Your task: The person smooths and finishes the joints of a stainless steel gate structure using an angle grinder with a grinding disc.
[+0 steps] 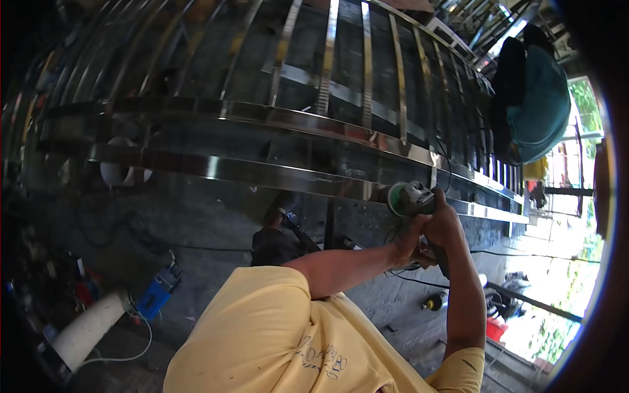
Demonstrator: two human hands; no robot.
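Observation:
Both hands are closed on an angle grinder (417, 197) with a green disc (396, 198). My left hand (411, 241) wraps the body from the near side. My right hand (445, 226) grips it just right of the left one, close behind the head. The disc overlaps the near edge of a shiny metal rail (282, 175), toward its right part. This rail belongs to a large frame, where a second rail (275, 119) runs parallel and several upright bars (367, 65) extend away. Part of the grinder's handle is hidden by my hands.
Another person in a teal shirt (540, 111) bends by the frame's far right end. Black cables (209, 248) trail over the floor. A blue device (157, 291) and a pale cylinder (92, 327) lie at lower left. A dark tool (435, 301) rests right of my body.

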